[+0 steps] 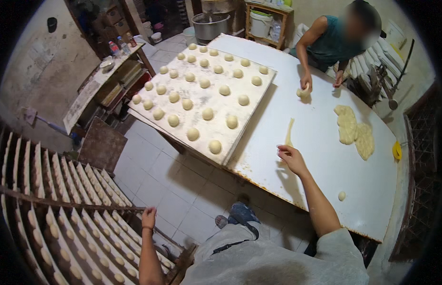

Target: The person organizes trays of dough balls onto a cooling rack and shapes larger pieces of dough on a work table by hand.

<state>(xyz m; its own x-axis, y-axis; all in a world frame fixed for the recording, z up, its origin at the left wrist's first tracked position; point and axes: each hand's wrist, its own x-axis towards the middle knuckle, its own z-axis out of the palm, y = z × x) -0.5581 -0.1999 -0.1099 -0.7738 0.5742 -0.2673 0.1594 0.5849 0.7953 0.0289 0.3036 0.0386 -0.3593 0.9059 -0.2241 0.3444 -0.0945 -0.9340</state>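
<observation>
My right hand [293,159] is over the white table [259,161], its fingers bent around the near end of a thin strip of dough [290,130]. The strip stretches away from my fingertips across the tabletop. At the left, my left hand [148,218] is curled beside the end of a bar of the tray rack [87,205]; whether it grips anything is hidden. Left of my right hand, a floured board [149,111] carries several rows of round dough balls [193,134]. Two flattened pieces of dough [345,124] lie at the right, and a small dough ball [342,195] sits nearer.
Across the table a co-worker [320,42] handles a lump of dough [303,91]. Long trays of dough pieces fill the rack at lower left. A shelf [99,78] with bottles stands by the left wall. A metal pot [210,28] stands at the back; a yellow object [397,151] lies at the right edge.
</observation>
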